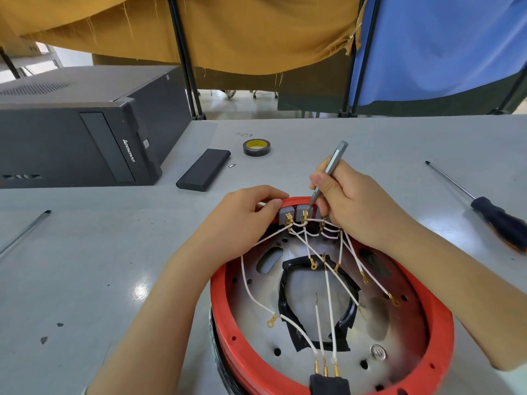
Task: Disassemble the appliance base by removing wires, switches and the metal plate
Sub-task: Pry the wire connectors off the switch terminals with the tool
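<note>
The red round appliance base [436,317] lies upturned on the table in front of me, with a shiny metal plate [256,317] inside it. Several white wires [328,292] with brass terminals run from grey switches [293,213] at the far rim down to a black plug block [329,384] at the near rim. My left hand [242,223] grips the far rim beside the leftmost switch. My right hand [353,203] holds a slim grey screwdriver [332,163] like a pen, its tip on the middle switch's terminal.
A black Lenovo computer case [85,129] stands at the left. A black flat case [204,169], a small bit [231,166] and a roll of black tape [256,147] lie beyond the base. A long screwdriver [484,206] lies at the right, a pen [25,230] at the left.
</note>
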